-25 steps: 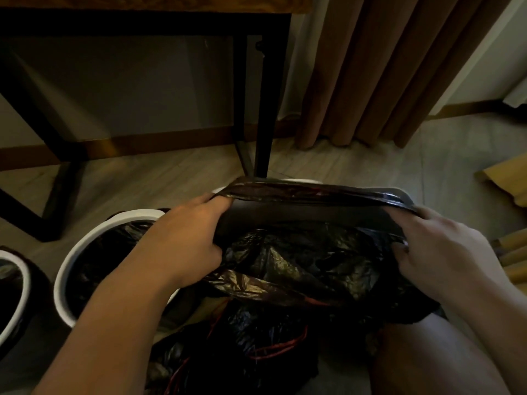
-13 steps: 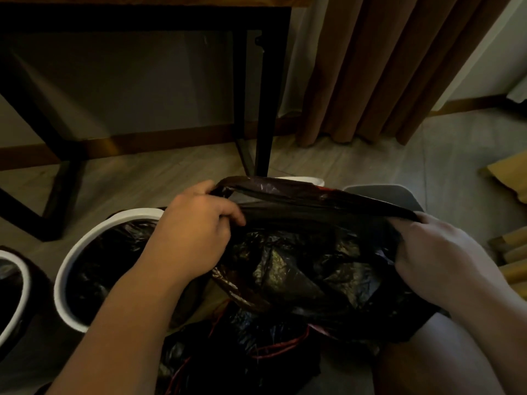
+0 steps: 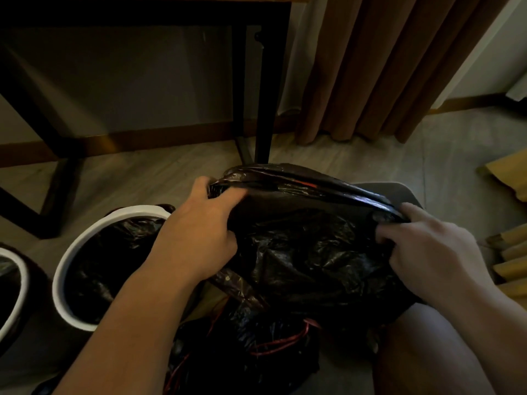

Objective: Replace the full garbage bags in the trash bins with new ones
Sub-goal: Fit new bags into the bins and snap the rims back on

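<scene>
Hands on one black garbage bag [image 3: 308, 252], which lies between them and directly in front of the person.

Left hand [image 3: 196, 232]: fingers curled, gripping the far edge of the bag's mouth [image 3: 285, 178] at its left end. The thumb lies on the near side of the plastic.

Right hand [image 3: 427, 252]: fingers curled, pinching a bunched fold of the same edge at its right end. The index finger is extended along the plastic.

The edge is drawn taut from one hand to the other, higher at the left hand. A short piece of red drawstring [image 3: 305, 183] shows in it, nearer the left hand. The bag's crumpled body sags below and between the hands.

Grey bin [image 3: 399, 191]: just beyond the right hand, only its rim visible behind the bag. Whether the bag is hooked over that rim cannot be determined.

White-rimmed bin [image 3: 85, 240]: just left of the left forearm, lined with black plastic. A second white-rimmed bin [image 3: 20, 280] stands further left, partly out of view.

Black bags with red ties [image 3: 256, 346] lie on the floor [image 3: 142, 183], below the hands and between the forearms.

Brown curtain [image 3: 385, 67] hangs beyond the right hand.
</scene>
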Motion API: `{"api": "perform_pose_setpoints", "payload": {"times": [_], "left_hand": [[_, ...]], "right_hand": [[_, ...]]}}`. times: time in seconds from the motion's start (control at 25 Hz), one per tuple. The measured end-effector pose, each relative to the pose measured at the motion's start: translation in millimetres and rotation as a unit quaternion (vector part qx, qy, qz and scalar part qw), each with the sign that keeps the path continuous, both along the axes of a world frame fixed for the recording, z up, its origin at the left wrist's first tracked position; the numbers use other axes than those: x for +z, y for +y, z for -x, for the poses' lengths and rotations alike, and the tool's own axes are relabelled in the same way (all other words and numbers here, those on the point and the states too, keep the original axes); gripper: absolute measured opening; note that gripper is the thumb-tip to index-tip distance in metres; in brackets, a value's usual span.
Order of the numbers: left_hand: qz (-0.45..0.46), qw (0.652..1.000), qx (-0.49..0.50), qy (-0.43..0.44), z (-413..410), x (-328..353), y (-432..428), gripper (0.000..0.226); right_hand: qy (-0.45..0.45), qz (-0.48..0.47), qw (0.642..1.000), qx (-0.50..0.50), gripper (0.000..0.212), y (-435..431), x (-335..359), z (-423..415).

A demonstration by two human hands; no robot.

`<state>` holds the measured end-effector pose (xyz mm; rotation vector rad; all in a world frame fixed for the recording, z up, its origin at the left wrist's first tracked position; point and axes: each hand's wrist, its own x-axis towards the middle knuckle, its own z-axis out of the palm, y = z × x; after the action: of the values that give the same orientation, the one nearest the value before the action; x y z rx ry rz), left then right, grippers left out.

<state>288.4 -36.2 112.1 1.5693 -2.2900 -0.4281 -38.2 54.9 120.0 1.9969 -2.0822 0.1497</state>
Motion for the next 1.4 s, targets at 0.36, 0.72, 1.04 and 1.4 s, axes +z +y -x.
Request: {"api": "perform_pose_setpoints", "payload": {"times": [0.36,0.72,1.04,1.4], "left_hand": [[0.002,0.991,0.073,-0.113,1,-8,-3,0.032],[-0.081,0.977,0.065,-0.184,7,-5,4,0.048],[-0.015,0.993,0.051,-0.104,11,-1,3,0.021],[-0.094,0.991,0.059,-0.078,11,-9,0,0.032]], "right_hand": [[0.043,-0.027,0.996,-0.07,0.023,-2,2,1],[-0.031,0.083,0.996,-0.035,0.028,-2,-6,1],[0.023,0.103,0.994,0.025,0.016,1,-17,6],[-0.004,0.033,0.999,0.041,0.024,0,-34,22]]}}
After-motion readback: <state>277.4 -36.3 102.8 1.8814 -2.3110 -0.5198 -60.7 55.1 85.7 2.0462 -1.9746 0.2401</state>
